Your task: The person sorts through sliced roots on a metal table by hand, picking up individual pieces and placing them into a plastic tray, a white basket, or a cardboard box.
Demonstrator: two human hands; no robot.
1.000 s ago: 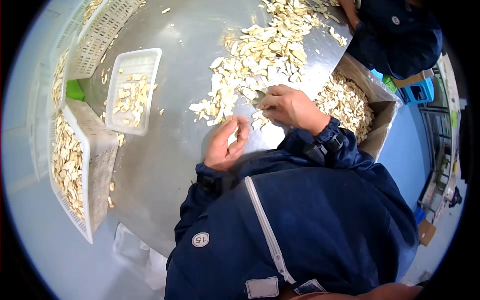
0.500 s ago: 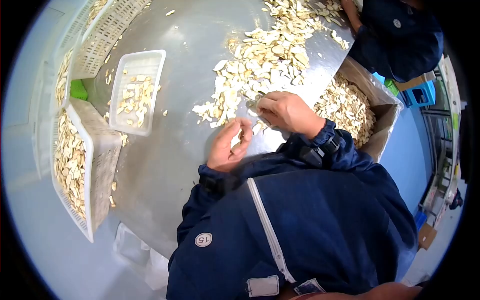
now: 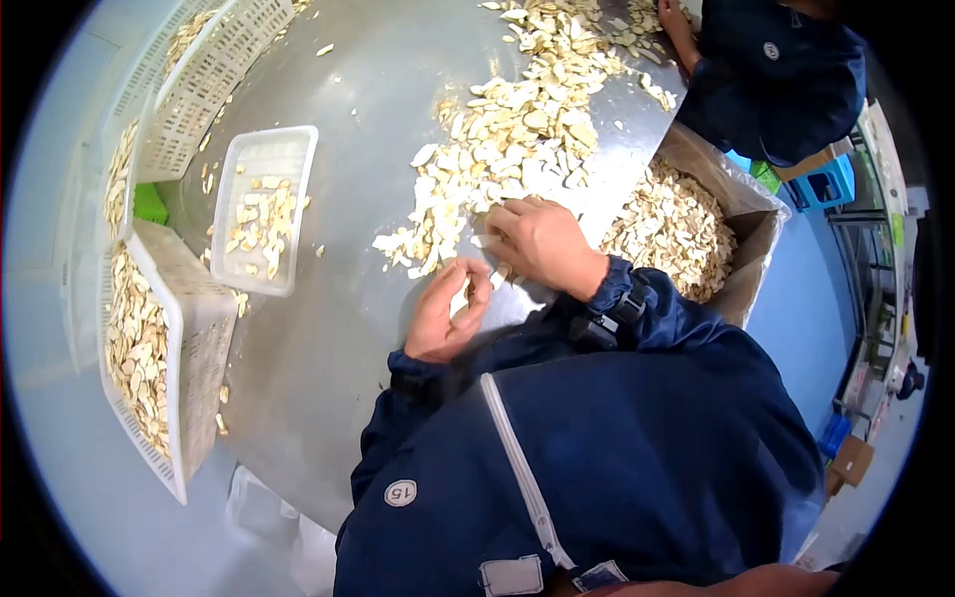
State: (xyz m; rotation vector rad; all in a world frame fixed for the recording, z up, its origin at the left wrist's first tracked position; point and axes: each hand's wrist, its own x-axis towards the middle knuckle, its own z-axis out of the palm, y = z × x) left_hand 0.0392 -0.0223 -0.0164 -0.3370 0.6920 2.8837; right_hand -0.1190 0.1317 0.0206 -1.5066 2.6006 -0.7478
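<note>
Pale dried slices [image 3: 537,139], perhaps mushroom or root, lie in a long heap on the metal table. My left hand [image 3: 443,313] is at the heap's near edge, fingers and thumb curled together. Something pale shows inside that curl, but I cannot make out whether it is held. Just to its right, my right hand [image 3: 545,244] reaches over the near slices with fingers bent down. At its fingertips is a pale slice [image 3: 484,241], apparently pinched; the hand hides part of the grip.
A shallow white tray [image 3: 306,164] holds some slices. White perforated baskets [image 3: 204,328] with slices line the left. At right, a lined box [image 3: 761,244] is filled with slices. A co-worker's hand [image 3: 676,25] is at the heap's far end. Blue crates [image 3: 834,184] stand beyond.
The whole view has shifted slightly. My right hand has moved a little closer to my left, fingers still bent over the slices. My left hand stays curled.
</note>
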